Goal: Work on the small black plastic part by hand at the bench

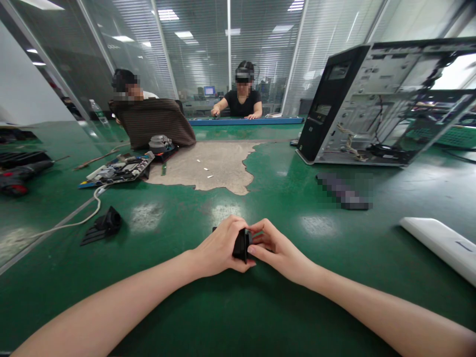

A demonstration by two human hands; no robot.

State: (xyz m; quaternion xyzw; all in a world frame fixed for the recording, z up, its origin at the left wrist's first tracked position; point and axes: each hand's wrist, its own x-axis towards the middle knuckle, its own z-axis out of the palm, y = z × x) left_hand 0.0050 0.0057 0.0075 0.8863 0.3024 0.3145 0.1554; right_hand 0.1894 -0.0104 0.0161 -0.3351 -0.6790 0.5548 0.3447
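A small black part (241, 244) is held between my two hands above the green tabletop (208, 317). My left hand (222, 244) wraps round its left side, and the palm and fingers cover much of it. On the right, my right hand (273, 248) has its thumb and fingertips pressed against the part's edge. Another black plastic piece (107, 223) with a ribbed base lies on the table to the left of my hands.
An opened computer case (334, 109) stands at the back right. A white object (442, 243) and a dark pixelated item (344, 192) lie at right. A circuit board (122, 168), white cable (80, 222) and drill-like tool (22, 173) are at left. Two people sit opposite.
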